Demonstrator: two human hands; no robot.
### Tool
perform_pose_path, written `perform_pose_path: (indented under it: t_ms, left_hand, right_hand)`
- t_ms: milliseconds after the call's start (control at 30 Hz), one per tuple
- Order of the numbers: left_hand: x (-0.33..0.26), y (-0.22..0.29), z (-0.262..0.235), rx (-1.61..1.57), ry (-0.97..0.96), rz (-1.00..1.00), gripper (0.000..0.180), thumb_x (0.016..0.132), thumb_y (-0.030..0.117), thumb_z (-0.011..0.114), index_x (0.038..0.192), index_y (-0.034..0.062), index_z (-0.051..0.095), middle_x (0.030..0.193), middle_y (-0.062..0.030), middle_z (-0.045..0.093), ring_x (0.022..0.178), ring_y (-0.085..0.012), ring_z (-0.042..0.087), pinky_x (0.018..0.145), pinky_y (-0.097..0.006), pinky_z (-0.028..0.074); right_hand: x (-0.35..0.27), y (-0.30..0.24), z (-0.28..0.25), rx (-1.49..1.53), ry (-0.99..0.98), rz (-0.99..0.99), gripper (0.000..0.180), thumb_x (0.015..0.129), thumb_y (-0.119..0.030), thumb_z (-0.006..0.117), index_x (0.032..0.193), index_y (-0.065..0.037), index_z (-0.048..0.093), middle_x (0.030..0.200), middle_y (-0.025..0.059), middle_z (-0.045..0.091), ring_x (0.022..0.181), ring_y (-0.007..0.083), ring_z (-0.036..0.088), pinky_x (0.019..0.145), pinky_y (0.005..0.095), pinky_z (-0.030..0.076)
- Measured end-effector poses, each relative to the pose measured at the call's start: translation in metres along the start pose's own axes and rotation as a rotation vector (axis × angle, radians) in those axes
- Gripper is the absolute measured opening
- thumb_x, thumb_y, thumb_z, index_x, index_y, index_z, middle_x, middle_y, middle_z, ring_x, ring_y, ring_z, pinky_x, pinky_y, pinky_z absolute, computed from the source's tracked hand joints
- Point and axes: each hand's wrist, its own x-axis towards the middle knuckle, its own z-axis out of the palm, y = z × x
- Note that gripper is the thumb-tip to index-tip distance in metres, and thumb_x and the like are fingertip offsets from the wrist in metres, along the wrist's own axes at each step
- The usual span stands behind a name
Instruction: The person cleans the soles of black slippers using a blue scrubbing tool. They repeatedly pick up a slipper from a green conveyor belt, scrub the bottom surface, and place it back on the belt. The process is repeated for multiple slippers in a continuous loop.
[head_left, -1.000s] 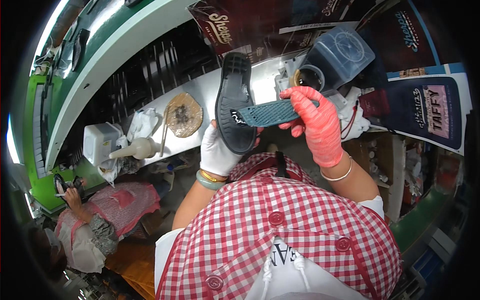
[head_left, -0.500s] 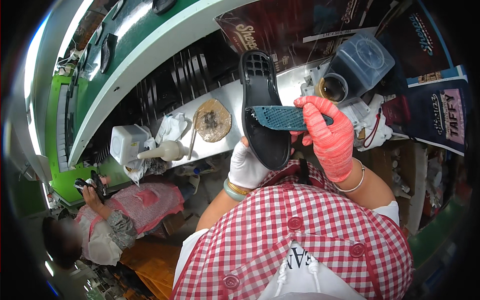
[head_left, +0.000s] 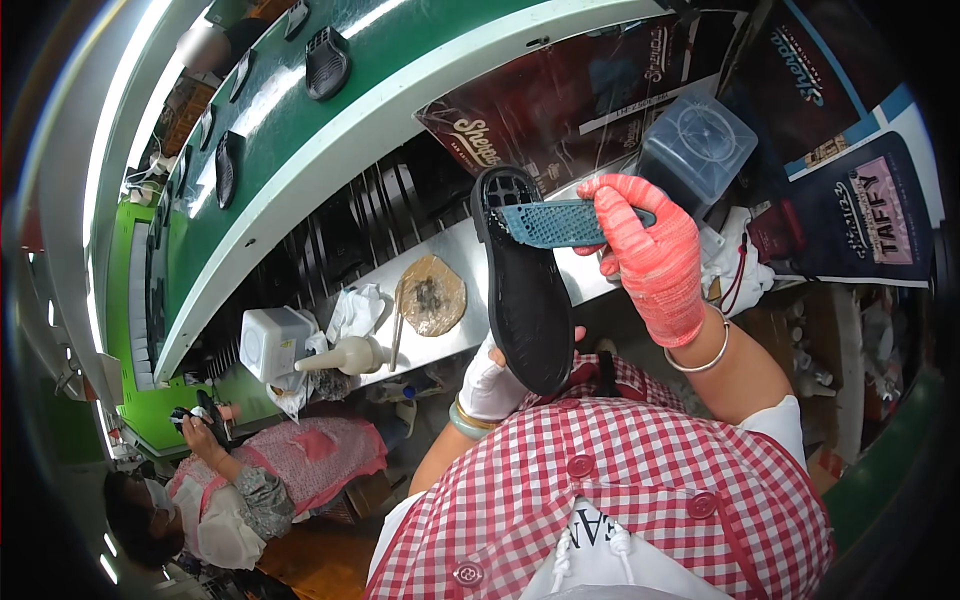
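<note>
Holding a black shoe sole (head_left: 532,310), the left hand (head_left: 489,388) has its fingers partly hidden behind it, while the right hand (head_left: 655,260) grips a teal scraper (head_left: 560,225) in closed fingers across the sole's far end, over a metal bench (head_left: 463,258), dark pieces (head_left: 375,220) hard to make out, and a green bench (head_left: 265,130) cut off above.

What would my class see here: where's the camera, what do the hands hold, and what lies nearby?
This is no machine: a person works with two gloved hands, seen from above by a fisheye camera on their head, which bends straight edges. The left hand, gloved in white, holds a black shoe sole; the right hand, gloved in coral, grips a blue-green strip whose end overlaps the sole's far part in this view. On the worktop lie a round brownish disc and a pale nozzle bottle.
</note>
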Motion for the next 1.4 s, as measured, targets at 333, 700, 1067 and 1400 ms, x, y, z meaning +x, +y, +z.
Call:
perform_pose_path:
  t_ms: [333, 700, 1067, 1400]
  left_hand:
    - [0.002, -0.003, -0.006, -0.110, 0.021, 0.037, 0.083, 0.077, 0.045, 0.067, 0.136, 0.0013, 0.030, 0.130, -0.0187, 0.044, 0.119, -0.0371, 0.046, 0.091, -0.041, 0.048]
    - [0.014, -0.007, -0.012, -0.248, 0.164, 0.083, 0.067, 0.083, 0.051, 0.056, 0.132, 0.0087, 0.040, 0.127, -0.0152, 0.049, 0.115, -0.0323, 0.049, 0.092, -0.049, 0.044]
    - [0.009, -0.005, -0.002, -0.120, 0.318, -0.019, 0.066, 0.089, 0.062, 0.031, 0.132, 0.0119, 0.042, 0.128, -0.0114, 0.050, 0.116, -0.0276, 0.049, 0.096, -0.048, 0.038]
    - [0.004, -0.004, -0.032, -0.281, 0.094, -0.271, 0.066, 0.090, 0.062, 0.024, 0.125, 0.0109, 0.046, 0.106, -0.0183, 0.060, 0.070, -0.0314, 0.065, 0.037, -0.024, 0.044]
  right_hand:
    - [-0.013, -0.003, -0.004, -0.123, -0.119, 0.177, 0.020, 0.089, -0.019, 0.056, 0.095, -0.002, 0.064, 0.074, 0.0047, 0.064, 0.059, 0.0078, 0.060, 0.047, 0.0183, 0.044]
    - [-0.040, 0.009, -0.007, -0.155, -0.216, 0.301, 0.020, 0.090, -0.018, 0.055, 0.095, 0.000, 0.064, 0.074, 0.0051, 0.064, 0.060, 0.0081, 0.059, 0.050, 0.0191, 0.045]
    - [-0.028, 0.001, -0.012, -0.311, -0.570, 0.358, 0.023, 0.091, -0.017, 0.052, 0.101, 0.002, 0.061, 0.090, 0.0086, 0.063, 0.072, 0.0102, 0.060, 0.063, 0.0229, 0.051]
    - [0.000, 0.003, 0.013, -0.393, -0.729, 0.594, 0.027, 0.086, -0.025, 0.059, 0.099, -0.002, 0.062, 0.075, 0.0040, 0.063, 0.051, 0.0063, 0.056, 0.041, 0.0181, 0.037]
